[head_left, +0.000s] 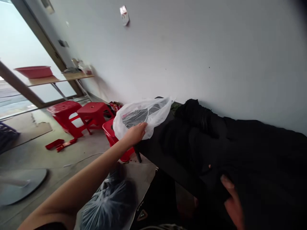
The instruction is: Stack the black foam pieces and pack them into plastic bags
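My left hand (136,132) is closed on the near rim of a translucent white plastic bag (157,119), whose wide mouth gapes upward. The bag rests by the far-left end of a black table or bench (155,153). Black cloth (259,150), seemingly garments, lies heaped and folded along it to the right. Low on the right, my right hand (231,195) grips the black cloth; its thumb shows, while the other fingers are mostly hidden in the dark folds.
A tied, filled plastic bag (105,204) sits on the floor below my left forearm. Red plastic stools (93,115) stand to the left, with broken red pieces (63,144) nearby. A round metal base (26,185) is at far left. A red basin (35,72) sits on a wooden table (45,81).
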A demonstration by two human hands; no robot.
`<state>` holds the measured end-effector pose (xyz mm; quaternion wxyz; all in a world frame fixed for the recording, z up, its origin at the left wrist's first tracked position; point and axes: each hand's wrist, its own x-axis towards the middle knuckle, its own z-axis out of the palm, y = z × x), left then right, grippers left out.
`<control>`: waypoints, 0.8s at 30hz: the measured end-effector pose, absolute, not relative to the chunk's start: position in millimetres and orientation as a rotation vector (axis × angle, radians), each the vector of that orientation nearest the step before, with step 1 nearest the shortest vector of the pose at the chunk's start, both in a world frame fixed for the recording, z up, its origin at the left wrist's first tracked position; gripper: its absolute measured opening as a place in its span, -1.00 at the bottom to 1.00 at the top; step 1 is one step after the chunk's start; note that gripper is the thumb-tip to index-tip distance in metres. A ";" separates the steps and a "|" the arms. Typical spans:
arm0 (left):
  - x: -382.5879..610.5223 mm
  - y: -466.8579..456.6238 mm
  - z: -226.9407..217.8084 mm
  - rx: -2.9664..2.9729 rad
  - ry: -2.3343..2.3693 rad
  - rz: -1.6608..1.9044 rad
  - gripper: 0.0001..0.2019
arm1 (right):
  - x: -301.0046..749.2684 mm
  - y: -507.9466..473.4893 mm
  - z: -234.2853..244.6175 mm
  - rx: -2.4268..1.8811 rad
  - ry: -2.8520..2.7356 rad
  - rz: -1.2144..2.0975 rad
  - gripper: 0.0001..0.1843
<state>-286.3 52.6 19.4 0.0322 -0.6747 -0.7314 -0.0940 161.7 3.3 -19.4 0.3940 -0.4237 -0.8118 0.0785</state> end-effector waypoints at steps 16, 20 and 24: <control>-247.5 132.6 -18.7 -2.515 -2.005 -0.130 -0.75 | 128.2 46.2 43.0 -1.274 -0.870 1.685 -0.46; -250.9 134.3 -18.5 -2.647 -2.078 -0.349 -0.59 | 131.0 52.0 33.1 -1.265 -0.867 1.707 -0.41; -243.8 139.7 -17.0 -2.755 -2.239 -0.711 -0.53 | 128.7 53.5 27.9 -1.274 -0.881 1.677 -0.42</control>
